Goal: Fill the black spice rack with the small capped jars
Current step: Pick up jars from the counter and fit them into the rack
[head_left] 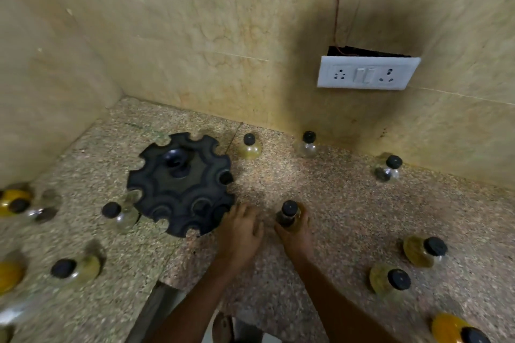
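Head view: black spice rack (181, 184), notched rim, nearly all slots unfilled.

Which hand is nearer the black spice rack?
Left. The left hand rests at the black spice rack near edge; the right hand is farther right, gripping a capped jar.

One black spice rack (181, 184), about thirteen capped jars (308, 145), two hands (241, 231), one socket plate (367, 73).

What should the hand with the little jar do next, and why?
Probably lift the jar held by the right hand and carry it left to an empty notch on the black rack. The left hand rests by the rack's rim, and many jars stand loose on the counter.
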